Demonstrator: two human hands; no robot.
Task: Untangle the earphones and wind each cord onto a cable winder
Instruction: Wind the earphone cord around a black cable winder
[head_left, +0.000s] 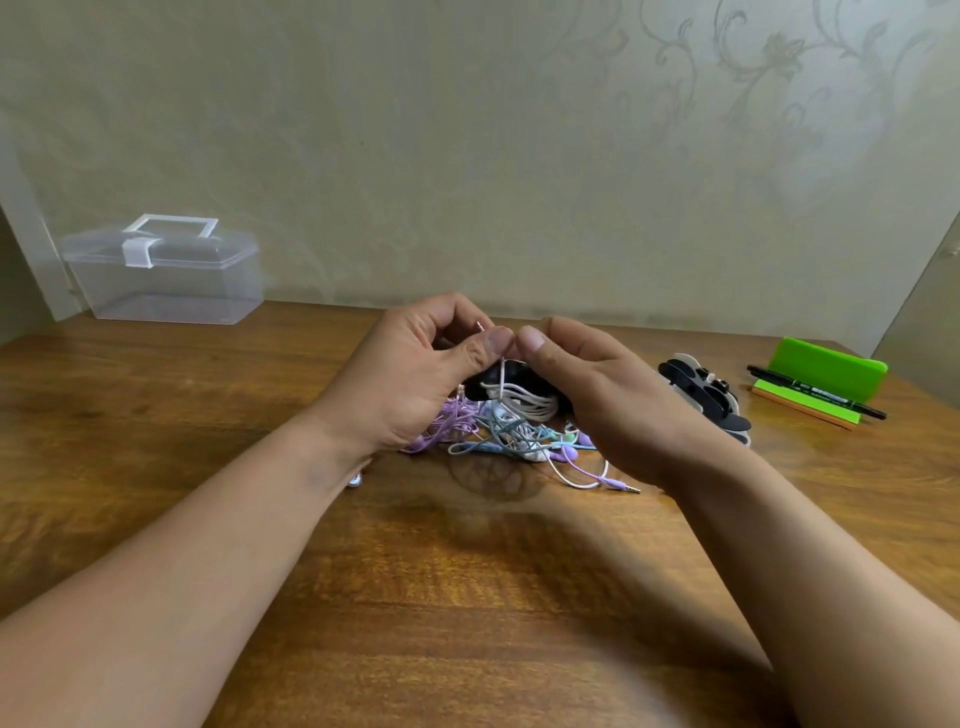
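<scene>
Earphones (498, 436) lie in a loose tangle of purple, teal and white cords at the centre of a wooden table (467, 597), directly under two bare hands. Just above the tangle the hands hold a black winder (511, 382) with a white cord (524, 405) wrapped round it in several turns. The left hand (415, 384), at 9 o'clock of the winder, has its fingers curled and pinches the free strand of the white cord between thumb and forefinger, so the strand runs straight up from the wraps. The right hand (597, 395), at 3 o'clock, grips the winder, its thumb tip almost touching the left thumb; its fingers are hidden behind the winder. The step in hand looks like finishing the white cord: the last turns and securing the end. To do it well, the right hand should hold the winder steady while the left gives light, even tension, lays each turn beside the last, then tucks the end into a slot. Whether the white cord is wholly free of the tangle cannot be told, so pull gently. Spare winders (701, 395) sit at 3 o'clock of the hands, a green stand (826, 369) and pen (815, 392) beyond them, a clear box (166, 275) at 10 o'clock.
</scene>
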